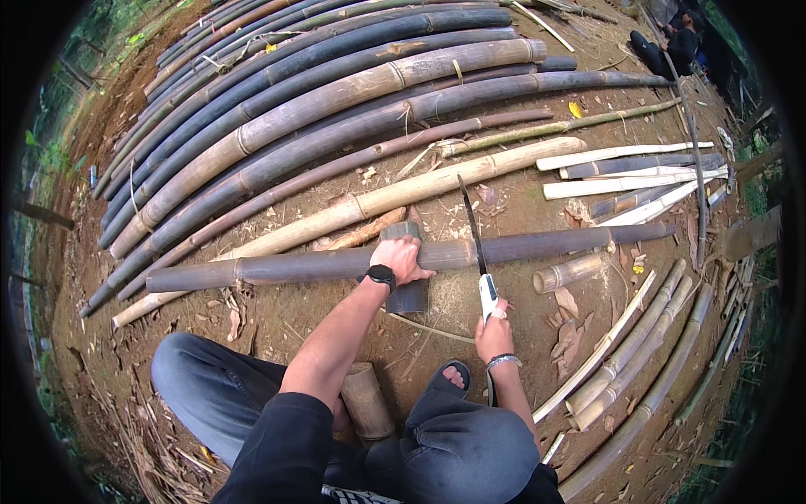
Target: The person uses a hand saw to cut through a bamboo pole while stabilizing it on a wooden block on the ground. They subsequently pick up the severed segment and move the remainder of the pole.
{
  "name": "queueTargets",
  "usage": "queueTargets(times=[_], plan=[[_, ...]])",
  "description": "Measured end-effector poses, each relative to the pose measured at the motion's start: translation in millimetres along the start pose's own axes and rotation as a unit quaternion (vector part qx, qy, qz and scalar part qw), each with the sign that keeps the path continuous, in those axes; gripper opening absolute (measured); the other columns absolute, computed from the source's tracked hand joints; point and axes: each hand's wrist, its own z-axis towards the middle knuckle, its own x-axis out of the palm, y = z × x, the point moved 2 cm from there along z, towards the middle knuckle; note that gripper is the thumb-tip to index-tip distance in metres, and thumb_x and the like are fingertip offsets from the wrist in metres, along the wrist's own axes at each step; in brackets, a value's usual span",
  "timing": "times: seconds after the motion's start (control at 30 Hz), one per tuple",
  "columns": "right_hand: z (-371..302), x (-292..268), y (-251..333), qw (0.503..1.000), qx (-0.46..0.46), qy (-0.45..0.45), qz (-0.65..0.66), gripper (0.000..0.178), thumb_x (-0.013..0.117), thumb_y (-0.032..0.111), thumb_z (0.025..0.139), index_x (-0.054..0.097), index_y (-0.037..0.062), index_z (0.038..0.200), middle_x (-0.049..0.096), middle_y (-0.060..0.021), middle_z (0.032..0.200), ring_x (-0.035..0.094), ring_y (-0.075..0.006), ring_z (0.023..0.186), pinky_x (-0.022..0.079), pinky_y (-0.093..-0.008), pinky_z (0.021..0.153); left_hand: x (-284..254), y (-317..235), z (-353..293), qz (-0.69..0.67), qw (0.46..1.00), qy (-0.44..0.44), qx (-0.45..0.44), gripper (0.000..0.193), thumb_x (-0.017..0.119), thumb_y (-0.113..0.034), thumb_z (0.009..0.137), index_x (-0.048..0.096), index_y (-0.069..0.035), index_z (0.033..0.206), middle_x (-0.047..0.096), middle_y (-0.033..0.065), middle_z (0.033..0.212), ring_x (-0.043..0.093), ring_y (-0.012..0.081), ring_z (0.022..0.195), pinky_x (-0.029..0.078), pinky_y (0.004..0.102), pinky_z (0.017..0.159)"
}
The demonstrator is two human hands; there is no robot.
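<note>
So the dark bamboo pole (319,265) is lying left to right just beyond the knees, propped across a short bamboo piece (407,298), with the left hand (398,259) clamped over it right above that prop. Right hand (495,336) is wrapped around the handle of a saw (470,215), its blade crossing the pole a little to the right; can't tell if the teeth are biting. My worry: the prop looks like a round, so the pole could roll or rock if that left grip slackens, and a skipping blade could catch the thumb, which points toward it.
</note>
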Motion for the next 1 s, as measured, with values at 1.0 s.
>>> queueTargets(times=[1.0], plan=[[-21,-2,-6,0.998,0.064,0.011,-0.014,0.053,0.059,0.019,0.090,0.029,0.0000,0.129,0.065,-0.0323,0.079,0.065,-0.0519,0.076,0.051,-0.0615,0.067,11,-16,-7,0.002,1.000,-0.015,0.012,0.077,0.071,-0.070,0.069,0.065,-0.004,0.109,0.068,0.0175,0.110,0.069,0.0323,0.100,0.055,0.0426,0.084]])
